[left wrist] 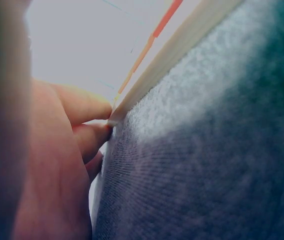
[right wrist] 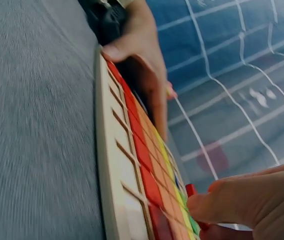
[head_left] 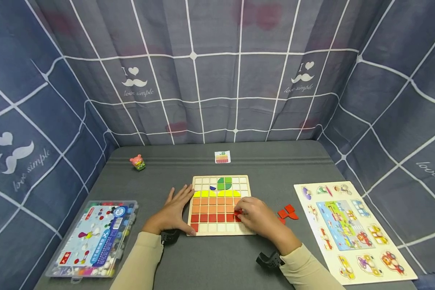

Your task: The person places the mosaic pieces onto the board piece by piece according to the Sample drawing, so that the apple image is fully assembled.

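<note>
left hand (head_left: 174, 211): flat, fingers straight, bracing square wooden grid board (head_left: 220, 204) at 9 o'clock
right hand (head_left: 258, 217): pinches small red square tile (head_left: 238, 212)
tip: lower tile level into red row's 3 o'clock cell, board steadied on grey tabletop (head_left: 217, 257)

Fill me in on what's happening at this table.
A person is filling a wooden grid board with coloured tiles. The left hand lies flat against the board's left edge, steadying it. The right hand pinches a red tile at the right end of the red row. The bottom row of cells is bare. A few loose red pieces lie to the right, beside a vehicle peg puzzle. A small reference card lies beyond the board.
</note>
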Available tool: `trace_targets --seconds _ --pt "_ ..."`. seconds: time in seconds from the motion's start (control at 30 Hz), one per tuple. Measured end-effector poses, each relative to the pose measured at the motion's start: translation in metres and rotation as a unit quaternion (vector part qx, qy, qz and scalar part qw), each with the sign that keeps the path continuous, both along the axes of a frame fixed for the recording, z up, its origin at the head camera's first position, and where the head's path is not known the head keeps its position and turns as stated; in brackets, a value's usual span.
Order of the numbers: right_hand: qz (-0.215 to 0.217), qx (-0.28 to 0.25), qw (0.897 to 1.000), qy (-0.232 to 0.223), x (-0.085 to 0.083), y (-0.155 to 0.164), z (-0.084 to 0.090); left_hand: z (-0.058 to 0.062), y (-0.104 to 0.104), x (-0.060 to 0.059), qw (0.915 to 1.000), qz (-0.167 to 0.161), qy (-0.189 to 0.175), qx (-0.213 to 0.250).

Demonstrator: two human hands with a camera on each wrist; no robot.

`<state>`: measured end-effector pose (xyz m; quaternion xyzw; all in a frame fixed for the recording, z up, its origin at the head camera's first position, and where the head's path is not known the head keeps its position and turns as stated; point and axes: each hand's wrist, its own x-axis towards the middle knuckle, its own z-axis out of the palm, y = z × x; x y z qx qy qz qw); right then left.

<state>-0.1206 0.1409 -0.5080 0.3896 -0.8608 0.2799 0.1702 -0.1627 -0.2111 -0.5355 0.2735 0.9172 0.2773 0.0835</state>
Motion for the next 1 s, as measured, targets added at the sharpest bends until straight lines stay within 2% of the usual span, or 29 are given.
trace_targets --seconds 0.2,0.43,0.77,1.0 --pt "0.047 -0.015 0.998 -0.026 -0.011 -0.030 -0.003 -0.001 0.000 0.000 1.0000 0.002 0.003 0.001" --pt "0.063 -0.013 0.997 -0.042 -0.015 -0.047 -0.008 -0.001 0.001 0.001 1.0000 0.000 0.006 0.000" --pt "0.074 0.008 0.996 -0.043 -0.006 -0.060 -0.010 0.002 -0.001 0.001 0.9998 -0.007 0.017 0.004" --pt "0.111 -0.009 0.993 -0.038 0.001 -0.077 -0.015 -0.001 -0.001 0.001 0.9997 -0.008 0.023 0.008"
